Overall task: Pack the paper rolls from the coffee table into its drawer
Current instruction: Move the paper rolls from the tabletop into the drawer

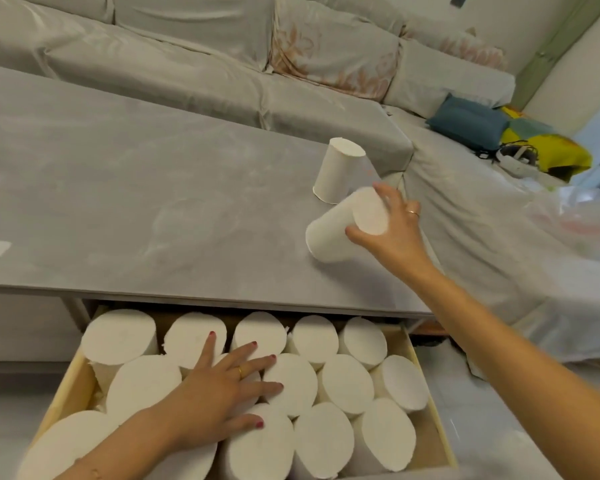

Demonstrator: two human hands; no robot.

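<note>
Two white paper rolls are on the grey coffee table [118, 188] near its right end. The farther roll [338, 176] stands upright. The nearer roll [340, 230] is tilted, and my right hand [392, 233] grips its top end with thumb and fingers. Below the tabletop the wooden drawer [426, 393] is pulled open and packed with several upright white rolls [347, 379]. My left hand [222, 386] lies flat with fingers spread on the tops of the rolls in the drawer's middle.
A sofa [187, 64] under a pale cover runs behind and to the right of the table, with a floral cushion [333, 57], a blue cushion [465, 123] and a yellow item [551, 150]. A clear plastic bag [575, 216] lies at the right.
</note>
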